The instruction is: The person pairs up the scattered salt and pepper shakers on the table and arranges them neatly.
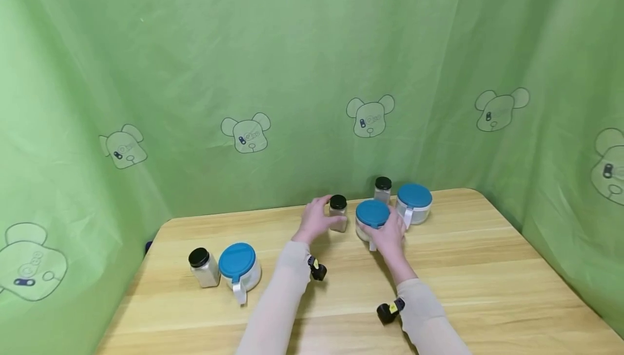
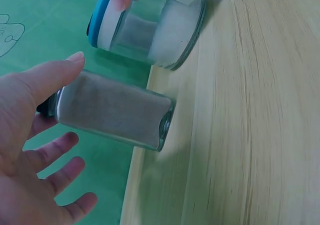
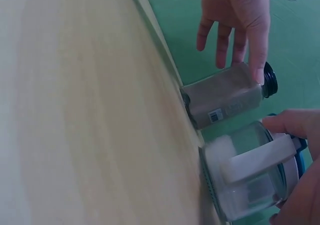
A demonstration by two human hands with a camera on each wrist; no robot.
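Note:
My left hand [image 1: 314, 220] is at a square glass jar [image 1: 338, 219] with a black lid and pale contents. In the left wrist view, the thumb and index finger sit around the neck of this jar [image 2: 112, 110], while the other fingers are spread apart. My right hand [image 1: 389, 234] grips a round glass jar [image 1: 363, 231] by its blue lid, the thumb on the near side in the right wrist view. A white handle [image 3: 260, 160] runs along that jar's side, and whitish contents show through the glass. Both jars are upright, side by side near the table's back edge.
Behind the right hand stand another black-lidded jar [image 1: 383, 191] and another blue-lidded jar [image 1: 414, 204]. On the left of the wooden table [image 1: 487, 268] are a black-lidded jar [image 1: 205, 269] and a blue-lidded jar [image 1: 241, 268]. A green curtain [image 1: 302, 73] hangs behind.

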